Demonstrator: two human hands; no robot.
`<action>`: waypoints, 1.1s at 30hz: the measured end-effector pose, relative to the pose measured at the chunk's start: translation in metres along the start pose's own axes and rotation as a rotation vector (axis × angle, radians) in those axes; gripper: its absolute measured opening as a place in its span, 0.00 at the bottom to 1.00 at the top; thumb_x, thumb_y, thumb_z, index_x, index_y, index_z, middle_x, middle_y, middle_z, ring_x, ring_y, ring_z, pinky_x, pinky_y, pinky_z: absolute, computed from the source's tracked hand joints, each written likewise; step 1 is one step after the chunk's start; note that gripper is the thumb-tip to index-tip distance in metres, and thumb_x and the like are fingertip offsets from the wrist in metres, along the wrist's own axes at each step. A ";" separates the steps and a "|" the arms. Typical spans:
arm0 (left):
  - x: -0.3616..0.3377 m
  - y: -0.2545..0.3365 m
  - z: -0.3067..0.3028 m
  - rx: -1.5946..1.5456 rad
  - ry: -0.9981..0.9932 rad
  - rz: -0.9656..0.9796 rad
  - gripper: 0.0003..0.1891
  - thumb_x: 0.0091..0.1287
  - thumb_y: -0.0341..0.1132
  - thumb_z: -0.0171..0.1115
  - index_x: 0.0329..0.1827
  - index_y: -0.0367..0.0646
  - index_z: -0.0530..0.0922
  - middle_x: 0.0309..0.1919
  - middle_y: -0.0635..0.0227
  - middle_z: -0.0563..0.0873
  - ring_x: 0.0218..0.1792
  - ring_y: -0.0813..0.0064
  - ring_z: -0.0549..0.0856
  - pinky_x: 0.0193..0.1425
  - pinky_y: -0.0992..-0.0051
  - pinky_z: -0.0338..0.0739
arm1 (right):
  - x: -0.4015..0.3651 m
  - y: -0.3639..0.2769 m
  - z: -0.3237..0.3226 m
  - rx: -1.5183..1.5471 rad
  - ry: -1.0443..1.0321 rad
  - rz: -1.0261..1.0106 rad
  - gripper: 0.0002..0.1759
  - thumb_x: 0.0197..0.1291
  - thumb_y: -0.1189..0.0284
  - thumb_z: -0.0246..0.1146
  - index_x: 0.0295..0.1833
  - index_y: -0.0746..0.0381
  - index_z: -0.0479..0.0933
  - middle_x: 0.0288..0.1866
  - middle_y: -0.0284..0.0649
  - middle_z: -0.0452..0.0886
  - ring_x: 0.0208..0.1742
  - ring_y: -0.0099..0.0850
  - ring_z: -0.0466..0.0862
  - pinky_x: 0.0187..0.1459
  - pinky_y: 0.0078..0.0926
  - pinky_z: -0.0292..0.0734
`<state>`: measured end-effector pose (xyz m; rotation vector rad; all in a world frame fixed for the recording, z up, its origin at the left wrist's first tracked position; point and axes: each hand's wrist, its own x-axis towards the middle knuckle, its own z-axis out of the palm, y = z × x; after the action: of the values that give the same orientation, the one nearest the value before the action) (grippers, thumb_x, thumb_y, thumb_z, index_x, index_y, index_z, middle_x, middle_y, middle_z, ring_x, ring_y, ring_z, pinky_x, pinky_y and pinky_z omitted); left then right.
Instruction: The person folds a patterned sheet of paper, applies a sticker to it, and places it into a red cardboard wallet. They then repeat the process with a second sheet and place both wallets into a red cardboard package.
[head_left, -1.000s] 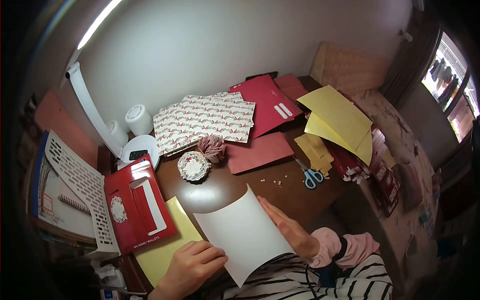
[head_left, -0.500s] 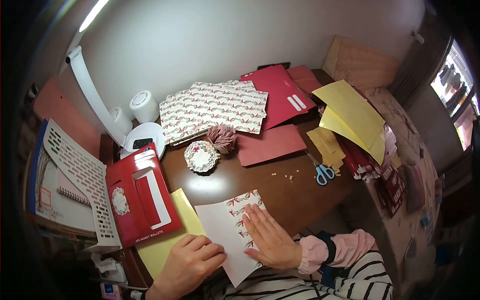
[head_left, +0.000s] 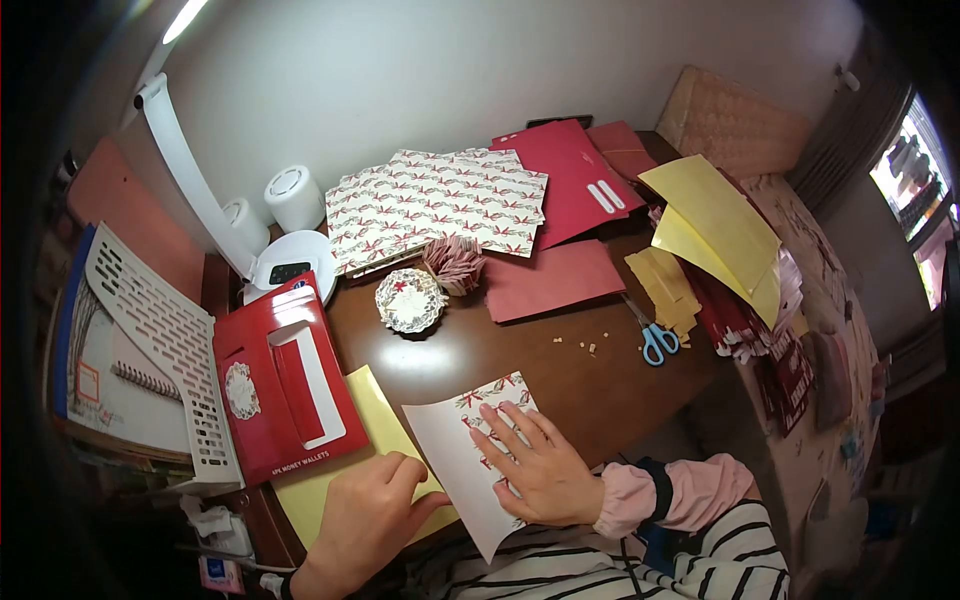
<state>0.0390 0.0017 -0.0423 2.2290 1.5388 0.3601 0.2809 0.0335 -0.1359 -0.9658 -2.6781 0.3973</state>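
Clock centre = the folded sheet. Left to right:

White perforated plastic rack panel (head_left: 165,365), between 9 and 10, a spiral notebook (head_left: 147,382) behind it. Glossy red "money wallets" pack (head_left: 250,438) at 10, leaning over a flat yellow paper sheet (head_left: 305,505) at 9. White desk lamp (head_left: 207,190) between 10 and 11, on.

Left hand (head_left: 370,515) at 8, above the yellow sheet: fingers curled, thumb out toward the folded sheet's left edge. Can't tell if the thumb touches it or if anything is in the curl.

Round white bundle with printed wreath trim (head_left: 411,300) between 11 and 12, pink crinkled paper bundle (head_left: 455,265) touching it. Stack of cream holly-print paper (head_left: 440,205) behind, at 12.

Folded sheet (head_left: 440,440), white inside, holly print outside: right part turned over as a printed flap, lower corner past the brown wooden desk (head_left: 590,400) edge, over striped clothing.

Right hand (head_left: 545,475) at 3: flat, palm down, fingers spread on the flap, pressing not gripping.

Dull red paper pile (head_left: 555,280) at 1. Blue-handled scissors (head_left: 659,345) at 2, beside tan paper pieces (head_left: 665,290). Large yellow sheets (head_left: 715,235) between 1 and 2.
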 end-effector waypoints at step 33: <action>0.011 0.003 0.056 0.050 -0.167 0.170 0.61 0.56 0.58 0.77 0.74 0.14 0.53 0.74 0.24 0.58 0.77 0.32 0.61 0.80 0.50 0.59 | 0.009 0.013 0.018 0.203 0.029 0.024 0.48 0.64 0.54 0.62 0.80 0.72 0.54 0.82 0.72 0.43 0.83 0.71 0.43 0.80 0.63 0.42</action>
<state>0.0699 0.0011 -0.0910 2.3696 1.2906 0.1800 0.2757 0.0459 -0.1559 -0.9357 -2.5422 0.6408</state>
